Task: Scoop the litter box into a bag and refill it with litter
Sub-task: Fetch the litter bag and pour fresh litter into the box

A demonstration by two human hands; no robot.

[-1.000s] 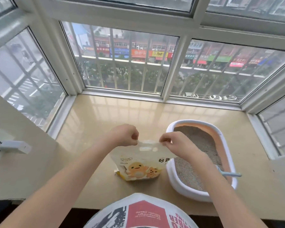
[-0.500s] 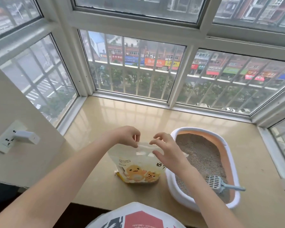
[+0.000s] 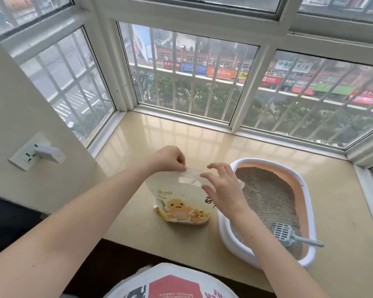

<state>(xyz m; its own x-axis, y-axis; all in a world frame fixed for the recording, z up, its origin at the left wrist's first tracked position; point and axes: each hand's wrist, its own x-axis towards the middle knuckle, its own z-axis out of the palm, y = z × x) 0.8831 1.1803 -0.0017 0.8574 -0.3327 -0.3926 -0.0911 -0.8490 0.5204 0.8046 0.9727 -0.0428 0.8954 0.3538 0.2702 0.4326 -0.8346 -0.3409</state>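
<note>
A cream litter bag (image 3: 177, 203) with cartoon animals stands upright on the beige sill. My left hand (image 3: 168, 158) pinches the bag's top left corner. My right hand (image 3: 220, 186) is at the top right edge with fingers spread, index finger and thumb touching the bag's seal. To the right sits a white litter box (image 3: 306, 190) with an orange inner wall, filled with grey litter. A grey slotted scoop (image 3: 286, 232) lies in its near end, handle pointing right.
The beige window sill (image 3: 138, 151) is ringed by barred windows at the back and both sides. A wall socket with a white plug (image 3: 41, 152) is on the left wall. A white printed plastic bag (image 3: 172, 282) is at the bottom edge.
My right hand has let go of the bag's top right corner and spread its fingers near the middle of the seal. The left hand keeps its pinch. The view has shifted left.
</note>
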